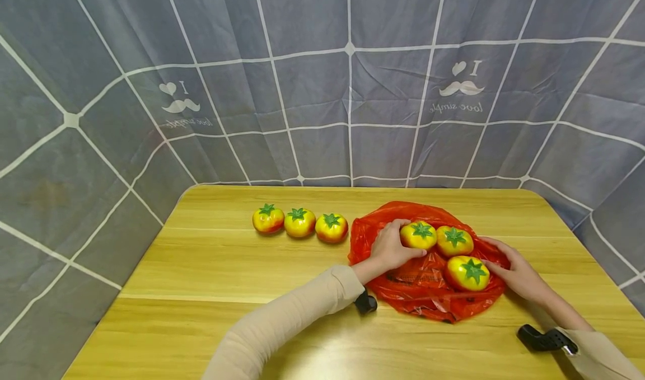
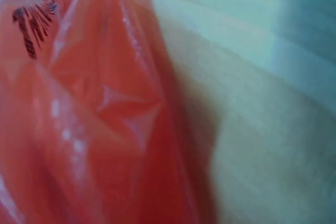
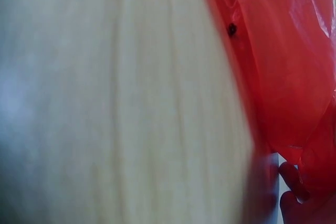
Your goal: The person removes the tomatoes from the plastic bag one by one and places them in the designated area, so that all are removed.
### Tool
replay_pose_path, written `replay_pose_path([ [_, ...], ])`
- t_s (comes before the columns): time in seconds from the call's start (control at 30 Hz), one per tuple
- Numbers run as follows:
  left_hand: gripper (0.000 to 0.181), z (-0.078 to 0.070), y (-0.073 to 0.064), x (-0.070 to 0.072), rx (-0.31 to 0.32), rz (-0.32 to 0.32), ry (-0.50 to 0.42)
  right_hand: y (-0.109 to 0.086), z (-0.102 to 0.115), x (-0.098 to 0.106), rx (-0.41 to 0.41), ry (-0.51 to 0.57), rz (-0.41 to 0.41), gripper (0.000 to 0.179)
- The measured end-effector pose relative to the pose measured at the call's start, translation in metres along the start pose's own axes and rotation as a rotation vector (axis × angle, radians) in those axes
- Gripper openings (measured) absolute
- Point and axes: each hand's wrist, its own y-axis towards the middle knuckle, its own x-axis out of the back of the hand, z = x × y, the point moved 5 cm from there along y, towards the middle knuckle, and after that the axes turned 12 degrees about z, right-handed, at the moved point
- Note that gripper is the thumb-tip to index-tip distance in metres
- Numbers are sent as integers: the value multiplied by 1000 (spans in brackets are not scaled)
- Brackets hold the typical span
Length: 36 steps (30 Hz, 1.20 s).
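Observation:
In the head view, a red plastic bag (image 1: 423,304) lies spread low on the table, its mouth facing up. Three shiny yellow-and-red tomatoes with green star-shaped leaves sit on it: a left tomato (image 1: 410,233), a back tomato (image 1: 448,244) and a front tomato (image 1: 457,268). My left hand (image 1: 390,245) grips the left tomato between thumb and fingers. At the bag's right side, my right hand (image 1: 519,271) holds the edge, its thumb close to the front tomato. Red plastic (image 2: 105,129) fills much of the left wrist view; the right wrist view shows fingertips (image 3: 294,182) beside it.
Left of the bag, three more tomatoes stand in a row: one (image 1: 269,221), a middle one (image 1: 300,226) and one nearest the bag (image 1: 332,231). The wooden table (image 1: 211,268) reaches back to a grey curtain (image 1: 307,89) with white lines.

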Motion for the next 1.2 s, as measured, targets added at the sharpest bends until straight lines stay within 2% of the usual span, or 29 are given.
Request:
replay_pose_path([
  [0.37,67,-7,-3,10,-44,-17,-69,1,0,1,-2,-28,-2,46],
  [0.93,66,-10,-3,21,-56,-33,-165,1,3,0,-12,3,21,45],
  [1.2,65,-9,-5,22,-66,-34,-159,1,1,0,-2,8,15,45],
])
